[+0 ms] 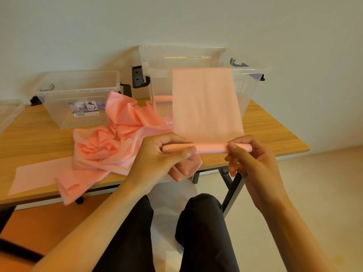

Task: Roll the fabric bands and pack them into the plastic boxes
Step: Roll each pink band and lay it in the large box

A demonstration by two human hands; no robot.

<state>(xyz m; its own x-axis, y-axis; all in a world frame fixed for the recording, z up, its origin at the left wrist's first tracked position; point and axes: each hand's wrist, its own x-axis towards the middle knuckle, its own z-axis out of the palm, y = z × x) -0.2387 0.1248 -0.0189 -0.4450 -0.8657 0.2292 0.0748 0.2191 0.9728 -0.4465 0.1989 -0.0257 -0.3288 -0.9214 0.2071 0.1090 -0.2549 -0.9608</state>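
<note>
Both our hands pinch one pale pink fabric band [206, 107], held in the air just in front of the table edge. Our left hand [163, 156] curls thumb and fingers round the left end of its rolled part, and our right hand [253, 165] does the same at the right end. The rolled part is a thin, tight tube. The unrolled rest stands up from it as a flat, matte, slightly blurred rectangle, hiding much of the front wall of the large clear plastic box [163, 72] behind it.

That box stands on the light wooden table [275, 134], has dark grey latches on both sides, and shows a pink roll [162, 99] lying on its floor. To its left stands a smaller clear plastic box [78, 92]. A white sticker [86, 109] on its front carries a barcode and small pictures, with writing too small for us to read.

Between the boxes and our left hand lies a crumpled heap of pink fabric bands [110, 146], spilling over the near table edge. Left of the heap, one flat pink band [39, 177] lies smooth on the wood. Below our hands are two knees in dark trousers [202, 222].
</note>
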